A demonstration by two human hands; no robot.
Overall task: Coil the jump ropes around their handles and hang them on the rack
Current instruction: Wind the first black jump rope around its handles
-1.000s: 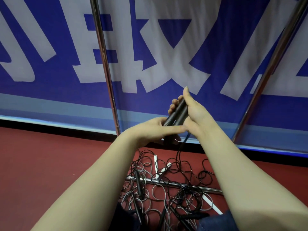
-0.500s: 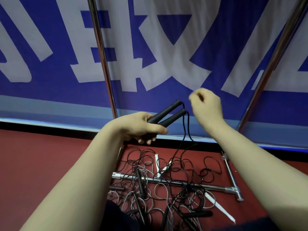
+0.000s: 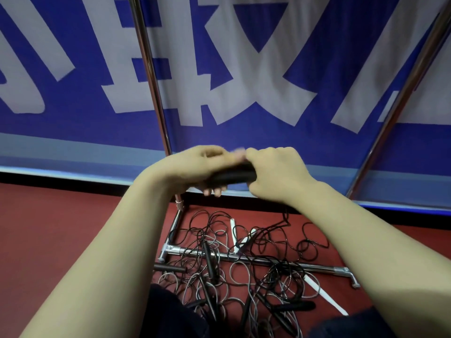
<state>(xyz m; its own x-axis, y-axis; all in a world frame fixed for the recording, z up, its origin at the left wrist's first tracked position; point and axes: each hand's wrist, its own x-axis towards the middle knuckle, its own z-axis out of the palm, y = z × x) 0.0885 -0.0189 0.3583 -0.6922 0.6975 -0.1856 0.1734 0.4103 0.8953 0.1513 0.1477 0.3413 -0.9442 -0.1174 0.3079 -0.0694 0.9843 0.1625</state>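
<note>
Left grip (image 3: 195, 167) is wrapped round the paired black handles (image 3: 231, 176), fingertips showing underneath. Right grip (image 3: 278, 174) is curled against the handles' right end. It's blurred, so can't tell what it pinches. Handles lie crosswise between both grips, in the air above the rope tangle (image 3: 244, 264) draped over the rack base bar (image 3: 317, 266) on the red floor (image 3: 61, 240).

Black handles (image 3: 231, 176) in the fingers (image 3: 212, 191). Behind the fingers, a blue banner (image 3: 305, 76) with big white letters. Below them, red floor (image 3: 61, 228).
</note>
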